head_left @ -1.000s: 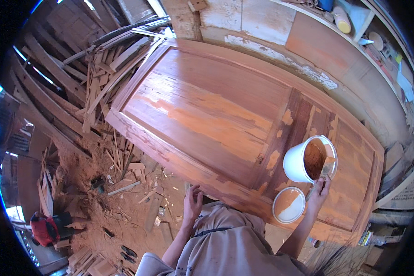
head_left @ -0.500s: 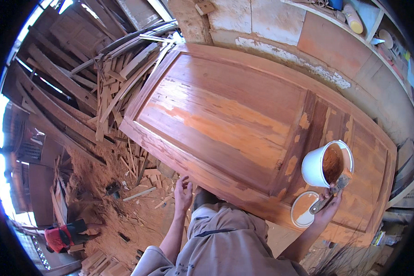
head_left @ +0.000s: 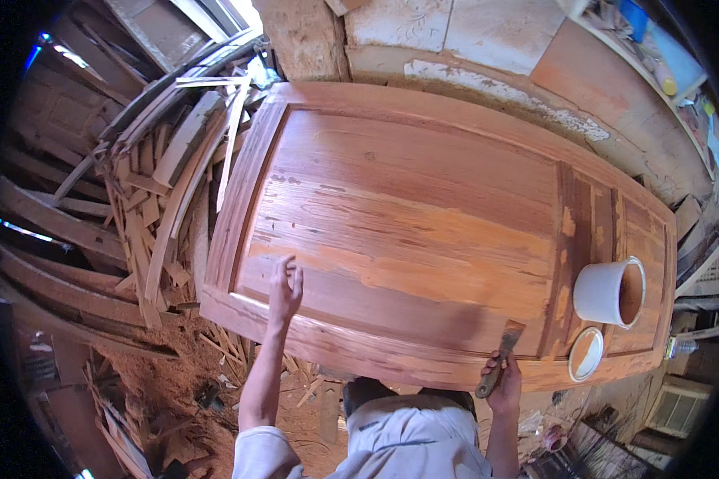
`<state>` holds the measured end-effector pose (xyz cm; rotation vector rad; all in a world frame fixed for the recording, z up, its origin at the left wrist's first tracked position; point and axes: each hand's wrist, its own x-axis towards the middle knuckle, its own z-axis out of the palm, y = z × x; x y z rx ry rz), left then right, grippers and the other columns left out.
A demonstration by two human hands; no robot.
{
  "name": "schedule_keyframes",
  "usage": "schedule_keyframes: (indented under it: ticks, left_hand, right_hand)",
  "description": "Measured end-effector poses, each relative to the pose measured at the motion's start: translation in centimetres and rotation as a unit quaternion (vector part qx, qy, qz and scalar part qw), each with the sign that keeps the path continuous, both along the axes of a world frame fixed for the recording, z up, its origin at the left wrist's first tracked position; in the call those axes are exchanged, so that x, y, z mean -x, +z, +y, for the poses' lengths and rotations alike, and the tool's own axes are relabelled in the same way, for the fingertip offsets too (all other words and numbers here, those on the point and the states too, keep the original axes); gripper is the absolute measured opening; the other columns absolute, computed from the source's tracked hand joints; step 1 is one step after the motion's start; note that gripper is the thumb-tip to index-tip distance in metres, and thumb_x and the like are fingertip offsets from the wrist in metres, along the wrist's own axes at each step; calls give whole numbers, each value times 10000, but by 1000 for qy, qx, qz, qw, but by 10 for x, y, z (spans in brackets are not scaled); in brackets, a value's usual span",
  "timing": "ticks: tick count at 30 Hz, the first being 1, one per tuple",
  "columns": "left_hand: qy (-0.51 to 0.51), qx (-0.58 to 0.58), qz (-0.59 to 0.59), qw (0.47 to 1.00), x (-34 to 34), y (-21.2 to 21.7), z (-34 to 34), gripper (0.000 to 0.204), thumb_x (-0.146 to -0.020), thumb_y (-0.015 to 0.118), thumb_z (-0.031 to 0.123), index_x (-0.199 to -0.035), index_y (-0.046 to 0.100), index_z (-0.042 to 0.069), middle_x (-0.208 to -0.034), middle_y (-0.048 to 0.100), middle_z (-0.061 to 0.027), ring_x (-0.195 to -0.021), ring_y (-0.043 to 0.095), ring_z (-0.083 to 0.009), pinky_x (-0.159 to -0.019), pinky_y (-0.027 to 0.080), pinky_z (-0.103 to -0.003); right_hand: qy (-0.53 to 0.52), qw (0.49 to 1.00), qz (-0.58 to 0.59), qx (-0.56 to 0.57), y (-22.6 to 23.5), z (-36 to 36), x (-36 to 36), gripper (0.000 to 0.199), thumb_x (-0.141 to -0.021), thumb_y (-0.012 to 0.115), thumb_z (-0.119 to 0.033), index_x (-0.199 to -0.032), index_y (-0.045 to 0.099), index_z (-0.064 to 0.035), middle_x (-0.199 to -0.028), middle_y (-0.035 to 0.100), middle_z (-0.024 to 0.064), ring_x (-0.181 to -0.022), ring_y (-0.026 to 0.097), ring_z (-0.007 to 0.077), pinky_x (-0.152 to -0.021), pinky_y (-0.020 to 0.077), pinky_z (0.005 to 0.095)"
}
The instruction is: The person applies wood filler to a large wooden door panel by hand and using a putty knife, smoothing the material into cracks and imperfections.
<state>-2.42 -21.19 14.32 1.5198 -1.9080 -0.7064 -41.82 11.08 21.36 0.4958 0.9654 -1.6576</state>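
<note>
A wooden door [head_left: 359, 160] lies flat before me, its panels smeared with orange filler. My right hand [head_left: 505, 391] grips a putty knife [head_left: 507, 342] by its dark handle at the door's near edge; orange paste coats the blade, which points away from me. Over the near left corner of the large panel hovers my left hand [head_left: 286, 291], fingers loosely bent and apart, holding nothing. To the right of the putty knife, a white bucket [head_left: 601, 295] with brownish-orange paste inside stands on the door. Its white lid [head_left: 581, 355], smeared with orange, rests close by at the near edge.
Stacked wood offcuts [head_left: 168, 184] rise just past the door's left end. Sawdust [head_left: 176, 383] and scraps cover the floor at lower left. A tiled wall [head_left: 487, 40] runs along the far side, and a cluttered shelf [head_left: 655, 80] hangs at the far right.
My right hand has moved left, bringing the putty knife away from the bucket. My left hand has risen from beside the door to over its near left part. The view has shifted too.
</note>
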Motion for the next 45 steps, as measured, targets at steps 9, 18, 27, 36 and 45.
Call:
schedule_keyframes:
  ticks: [9, 18, 27, 36, 45]
  left_hand:
    - [106, 72, -18, 992, -103, -33, -187, 319, -995, 540, 207, -1171, 587, -54, -1107, 621, -213, -1011, 607, -326, -909, 479, -405]
    - [257, -26, -192, 947, -157, -115, -259, 561, -988, 471, 484, -1209, 578, -21, -1123, 641, -272, -1060, 606, -437, -923, 460, -508]
    - [339, -161, -236, 896, -128, -70, -255, 699, -949, 397, 629, -1275, 584, 40, -1154, 660, -271, -1105, 611, -450, -949, 457, -517]
    - [347, -176, -256, 885, -117, -66, -260, 739, -951, 363, 644, -1330, 571, 45, -1181, 652, -270, -1119, 609, -442, -967, 452, -512]
    - [344, -173, -249, 888, -117, -57, -258, 692, -963, 364, 620, -1301, 591, 60, -1153, 662, -270, -1089, 617, -457, -949, 461, -525]
  right_hand:
    - [46, 996, 50, -49, -39, -131, -140, 203, -1016, 546, -293, -1143, 543, -135, -920, 574, 35, -757, 559, 149, -673, 518, 304]
    - [95, 950, 277, -107, -51, -233, -173, 313, -1033, 516, -244, -1320, 481, -124, -868, 553, 17, -704, 547, 111, -632, 502, 293]
    - [194, 554, 774, -238, -103, -356, -182, 412, -993, 525, -138, -1394, 467, -66, -1038, 601, 232, -905, 629, 385, -742, 529, 461]
    - [298, 505, 745, -317, -112, -383, -189, 425, -995, 506, -153, -1419, 480, -131, -1028, 530, 231, -819, 636, 416, -671, 547, 501]
    - [391, 538, 677, -316, -74, -363, -169, 379, -994, 517, -161, -1372, 547, -143, -1000, 523, 238, -799, 601, 423, -716, 513, 491]
